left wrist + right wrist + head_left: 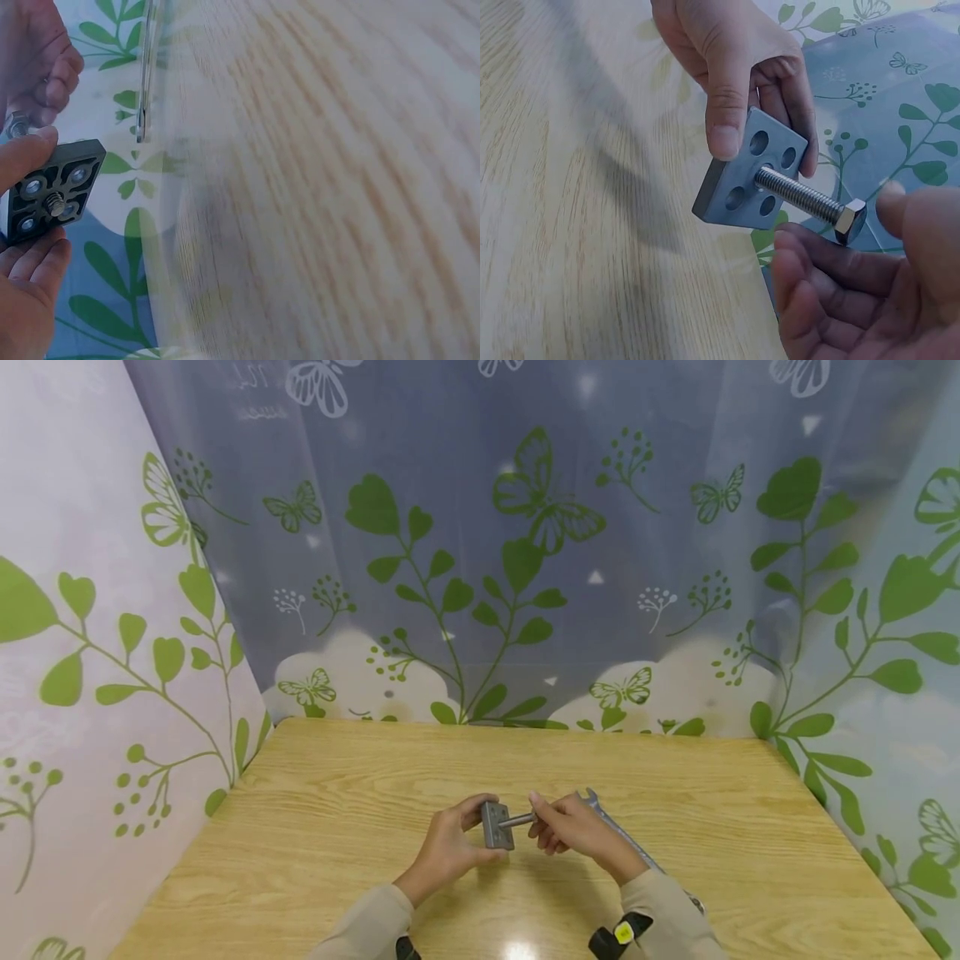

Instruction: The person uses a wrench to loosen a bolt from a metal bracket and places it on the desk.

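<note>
My left hand (447,845) grips a square grey metal plate (739,171) by its edges, thumb on one side and fingers on the other. Four corner holes surround a hex bolt (802,195) that runs through the plate's middle. On the far face, in the left wrist view, the bolt's threaded end (55,204) sticks out a little. My right hand (573,827) is at the bolt's head (851,221). Its thumb stands apart from the head, while the loosely bent fingers lie beneath it.
A long steel wrench (628,837) lies on the wooden table (360,768), partly behind my right wrist. Curtains with a leaf and butterfly print (450,593) close off the back and both sides. A black strap with a yellow tag (624,932) circles my right sleeve.
</note>
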Tool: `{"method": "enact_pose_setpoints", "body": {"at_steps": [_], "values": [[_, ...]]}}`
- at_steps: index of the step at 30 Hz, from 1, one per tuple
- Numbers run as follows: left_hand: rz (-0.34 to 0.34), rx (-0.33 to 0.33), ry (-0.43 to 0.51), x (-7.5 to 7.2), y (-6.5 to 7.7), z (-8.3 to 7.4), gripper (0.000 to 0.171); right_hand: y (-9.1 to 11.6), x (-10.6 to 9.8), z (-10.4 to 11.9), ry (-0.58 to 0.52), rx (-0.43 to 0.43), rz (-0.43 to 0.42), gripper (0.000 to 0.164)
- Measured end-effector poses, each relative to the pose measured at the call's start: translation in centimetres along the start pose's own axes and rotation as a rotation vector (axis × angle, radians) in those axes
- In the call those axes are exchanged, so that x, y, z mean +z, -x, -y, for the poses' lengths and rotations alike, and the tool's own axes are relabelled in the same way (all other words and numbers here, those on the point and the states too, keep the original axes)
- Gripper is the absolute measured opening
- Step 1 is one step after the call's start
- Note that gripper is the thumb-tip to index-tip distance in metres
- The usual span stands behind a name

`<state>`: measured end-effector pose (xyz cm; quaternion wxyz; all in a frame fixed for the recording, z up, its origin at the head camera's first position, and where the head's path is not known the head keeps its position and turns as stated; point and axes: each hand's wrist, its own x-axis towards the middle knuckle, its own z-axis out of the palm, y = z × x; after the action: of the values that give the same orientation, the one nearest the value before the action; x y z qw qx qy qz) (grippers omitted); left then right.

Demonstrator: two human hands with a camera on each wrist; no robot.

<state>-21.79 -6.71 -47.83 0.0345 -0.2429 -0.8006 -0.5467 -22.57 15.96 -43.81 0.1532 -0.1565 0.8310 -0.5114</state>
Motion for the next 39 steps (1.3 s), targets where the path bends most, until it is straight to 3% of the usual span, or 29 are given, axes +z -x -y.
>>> {"method": "enact_pose_setpoints", "body": {"at_steps": [5,11,16,22,28,33,36,39], "values": [[0.006,0.003,0.005,0.02,-0.07,-0.03,0.068,-0.06,-0.21,0.08,0.014,-0.021,-0.015,0.055],[0.014,-0.013,0.013,0.02,-0.10,-0.04,0.067,0.07,-0.64,0.06,0.079,-0.151,-0.023,0.026],[0.014,-0.010,0.012,0.06,-0.18,0.03,0.066,0.14,-0.80,0.10,0.062,-0.224,-0.031,0.022],[0.013,-0.007,0.013,0.05,-0.21,0.00,0.065,0.05,-0.81,-0.11,0.039,-0.253,-0.028,0.022],[0.015,-0.004,0.009,0.03,0.02,0.05,0.067,0.04,-0.62,-0.28,0.085,-0.232,-0.024,0.023],[0.013,-0.001,-0.007,0.07,0.06,0.18,0.067,0.16,-0.68,-0.19,0.111,-0.099,0.031,0.038],[0.008,0.002,-0.008,0.09,0.00,0.11,0.067,0.25,-0.53,-0.05,0.039,-0.022,0.033,0.051],[0.006,0.007,-0.008,0.11,-0.02,-0.05,0.067,0.29,-0.25,-0.03,-0.015,-0.003,-0.004,0.059]]}}
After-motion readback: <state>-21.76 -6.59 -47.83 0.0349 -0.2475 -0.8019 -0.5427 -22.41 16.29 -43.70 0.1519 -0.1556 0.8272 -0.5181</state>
